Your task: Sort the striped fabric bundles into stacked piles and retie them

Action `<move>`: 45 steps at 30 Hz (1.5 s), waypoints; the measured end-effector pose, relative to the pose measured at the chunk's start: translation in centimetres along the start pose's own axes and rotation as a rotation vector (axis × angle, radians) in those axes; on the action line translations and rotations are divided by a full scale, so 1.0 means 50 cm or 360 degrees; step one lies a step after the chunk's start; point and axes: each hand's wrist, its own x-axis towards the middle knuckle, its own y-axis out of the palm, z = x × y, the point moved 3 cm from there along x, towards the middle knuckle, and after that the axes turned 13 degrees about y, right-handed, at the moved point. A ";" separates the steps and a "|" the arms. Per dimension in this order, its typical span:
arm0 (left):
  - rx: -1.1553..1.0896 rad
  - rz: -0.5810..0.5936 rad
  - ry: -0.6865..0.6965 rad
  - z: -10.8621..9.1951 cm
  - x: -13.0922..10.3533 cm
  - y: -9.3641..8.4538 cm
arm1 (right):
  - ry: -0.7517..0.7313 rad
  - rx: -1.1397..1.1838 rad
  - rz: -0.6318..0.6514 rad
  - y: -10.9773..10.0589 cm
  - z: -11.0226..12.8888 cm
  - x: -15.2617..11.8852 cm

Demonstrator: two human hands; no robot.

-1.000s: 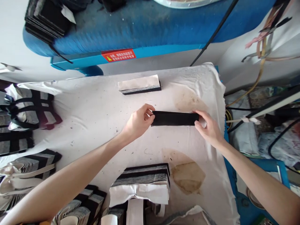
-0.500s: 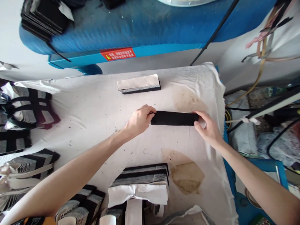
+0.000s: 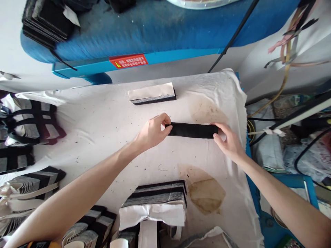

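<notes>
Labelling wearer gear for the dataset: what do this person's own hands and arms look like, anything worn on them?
Left hand and right hand: bare, no gloves, no rings visible. Both forearms bare, no watch, cable or marking seen. Black-and-orange patch at the bottom edge by the left arm; can't tell if it's a sleeve.

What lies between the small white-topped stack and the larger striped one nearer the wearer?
The left hand, pinching the left end of the black strip, over speckled white cloth, as the head view shows.
</notes>
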 end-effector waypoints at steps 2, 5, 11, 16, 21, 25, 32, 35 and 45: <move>-0.0090 -0.0042 -0.0094 0.007 0.007 -0.001 | 0.0010 0.0012 0.0011 -0.001 0.001 0.000; -0.0109 -0.0008 -0.0163 0.021 0.015 0.009 | 0.0035 0.0037 0.0023 -0.002 0.003 0.000; 0.0015 0.0102 0.0012 0.022 0.018 0.022 | 0.0072 0.0077 0.0060 -0.001 0.001 0.001; 0.0043 0.0157 0.0118 0.023 0.013 0.014 | 0.0073 0.0183 0.0029 -0.008 -0.005 0.004; 0.0108 0.0199 0.0176 0.034 0.009 0.015 | -0.0244 -0.0062 -0.0046 -0.028 0.040 0.017; 0.0331 0.0156 0.0333 0.026 0.003 0.021 | -0.0734 -0.0481 -0.0141 -0.023 0.092 0.007; 0.0840 -0.0103 0.1017 -0.012 -0.052 0.036 | -0.1038 -0.0803 -0.0064 0.015 0.089 -0.061; 0.0942 0.0020 0.1213 0.003 -0.084 0.059 | -0.1000 -0.0865 -0.0044 0.019 0.062 -0.071; 0.1050 -0.0095 0.1012 0.047 -0.110 0.049 | -0.0974 -0.0987 -0.0090 0.012 0.007 -0.064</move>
